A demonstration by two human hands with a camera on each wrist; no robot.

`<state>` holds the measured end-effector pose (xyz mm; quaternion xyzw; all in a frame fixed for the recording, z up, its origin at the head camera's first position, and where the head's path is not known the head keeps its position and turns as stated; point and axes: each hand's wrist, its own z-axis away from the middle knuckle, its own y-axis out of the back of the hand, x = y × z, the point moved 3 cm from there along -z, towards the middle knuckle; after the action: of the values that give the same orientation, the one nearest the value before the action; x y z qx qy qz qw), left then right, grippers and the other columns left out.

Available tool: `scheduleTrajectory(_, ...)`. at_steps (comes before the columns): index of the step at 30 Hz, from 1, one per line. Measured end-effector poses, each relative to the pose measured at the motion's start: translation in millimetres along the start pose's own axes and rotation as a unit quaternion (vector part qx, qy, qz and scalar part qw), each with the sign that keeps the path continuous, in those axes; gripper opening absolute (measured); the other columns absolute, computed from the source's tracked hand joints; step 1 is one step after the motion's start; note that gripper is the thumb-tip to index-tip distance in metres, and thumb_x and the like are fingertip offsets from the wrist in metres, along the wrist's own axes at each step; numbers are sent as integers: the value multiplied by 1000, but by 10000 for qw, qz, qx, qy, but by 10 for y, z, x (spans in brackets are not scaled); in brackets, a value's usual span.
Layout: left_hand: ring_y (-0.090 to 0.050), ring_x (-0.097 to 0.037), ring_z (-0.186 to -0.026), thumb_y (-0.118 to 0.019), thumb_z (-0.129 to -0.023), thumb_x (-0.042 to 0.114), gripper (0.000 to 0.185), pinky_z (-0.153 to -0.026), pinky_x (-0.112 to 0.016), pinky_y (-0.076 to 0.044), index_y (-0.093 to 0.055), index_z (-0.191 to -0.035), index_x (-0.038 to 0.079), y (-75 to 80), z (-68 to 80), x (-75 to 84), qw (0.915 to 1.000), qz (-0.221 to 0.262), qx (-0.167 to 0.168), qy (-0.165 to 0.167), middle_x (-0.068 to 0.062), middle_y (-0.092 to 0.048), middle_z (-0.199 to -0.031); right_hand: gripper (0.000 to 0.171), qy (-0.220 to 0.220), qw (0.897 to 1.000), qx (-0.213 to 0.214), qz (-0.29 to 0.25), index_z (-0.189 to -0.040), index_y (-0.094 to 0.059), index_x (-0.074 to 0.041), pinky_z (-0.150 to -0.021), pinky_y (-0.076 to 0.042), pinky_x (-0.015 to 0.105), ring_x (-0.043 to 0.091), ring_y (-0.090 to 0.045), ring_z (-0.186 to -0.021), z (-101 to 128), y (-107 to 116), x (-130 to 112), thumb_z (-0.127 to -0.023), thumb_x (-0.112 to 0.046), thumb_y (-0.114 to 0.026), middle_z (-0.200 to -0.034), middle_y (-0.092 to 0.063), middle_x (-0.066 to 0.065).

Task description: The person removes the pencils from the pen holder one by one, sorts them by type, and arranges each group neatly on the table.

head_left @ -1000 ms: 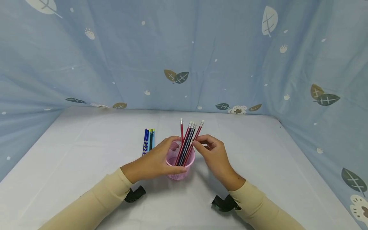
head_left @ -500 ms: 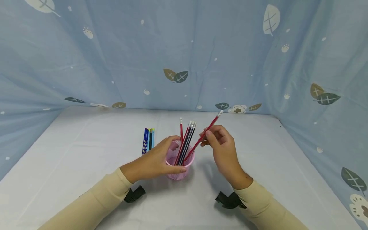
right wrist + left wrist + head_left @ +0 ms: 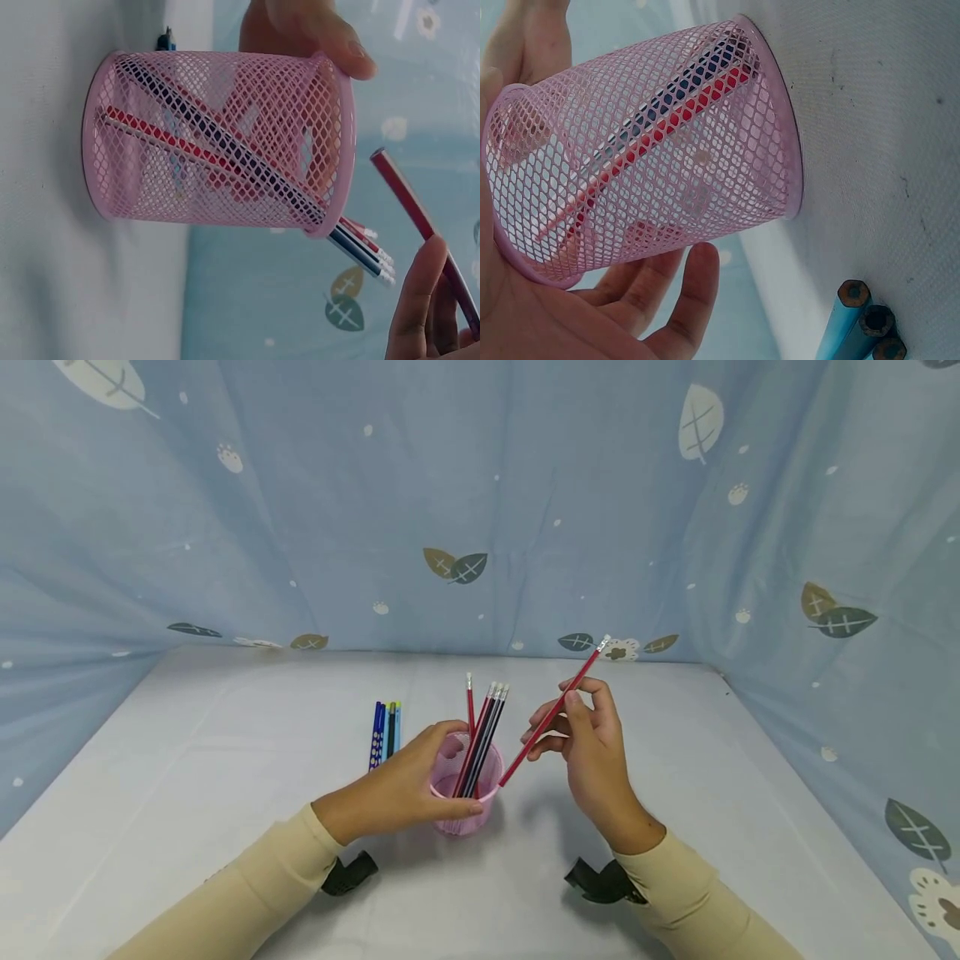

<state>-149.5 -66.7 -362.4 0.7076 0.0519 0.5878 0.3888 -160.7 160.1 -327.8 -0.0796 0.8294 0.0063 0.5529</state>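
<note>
Your right hand (image 3: 592, 752) pinches a red pencil (image 3: 553, 713) between thumb and fingertips, clamped about mid-shaft. The pencil is tilted: eraser end up, far and right, lower end pointing near-left and sitting just outside the right rim of the pink mesh cup (image 3: 466, 791), clear of it. So its long axis runs diagonally toward the cup, and the cup lies left of and slightly nearer than your right fingers.

Your left hand (image 3: 397, 789) wraps the cup's left side, fingers curled round the wall, thumb at the far rim. The cup stands upright on the white table (image 3: 225, 793) with the remaining pencils (image 3: 480, 735) leaning far-right inside.

Loose pencils (image 3: 386, 732) lie flat on the table, far-left of the cup, apart from both hands.
</note>
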Motion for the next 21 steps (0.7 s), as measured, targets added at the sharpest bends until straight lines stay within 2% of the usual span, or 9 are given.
scheduleTrajectory(5, -53, -22, -126, -84, -74, 53, 96, -99, -47, -52, -30, -149, 26, -1, 2, 1, 10000, 7, -7, -35, -6, -51, -137, 14, -352, 9993, 78, 85, -121, -41, -19, -61, -60, 33, 21, -71, -69, -12, 21, 11, -110, -25, -37, -86, -63, 5)
scheduleTrajectory(7, -53, -22, -126, -84, -75, 53, 96, -99, -47, -53, -30, -149, 25, 0, 4, 3, 10000, 8, -12, -45, -7, -51, -138, 14, -491, 9986, 95, 161, -123, -42, -20, -61, -60, 33, 21, -72, -68, -21, 34, 23, -110, -24, -38, -86, -63, 7)
scheduleTrajectory(13, -52, -22, -128, -83, -75, 54, 98, -100, -47, -52, -29, -151, 24, 0, 5, 21, 10000, -14, -27, -37, -7, -51, -140, 17, -863, 9959, 23, 277, -124, -42, -16, -61, -60, 32, 22, -72, -64, -64, 89, 82, -108, -18, -39, -87, -60, 10)
scheduleTrajectory(21, -51, -23, -131, -83, -75, 55, 98, -103, -49, -50, -28, -151, 25, 1, 14, -1, 10000, -61, 31, 21, -5, -50, -142, 26, -1483, 9878, -201, 425, -130, -40, -6, -59, -59, 30, 22, -71, -61, -122, 142, 183, -105, -12, -43, -88, -57, 7)
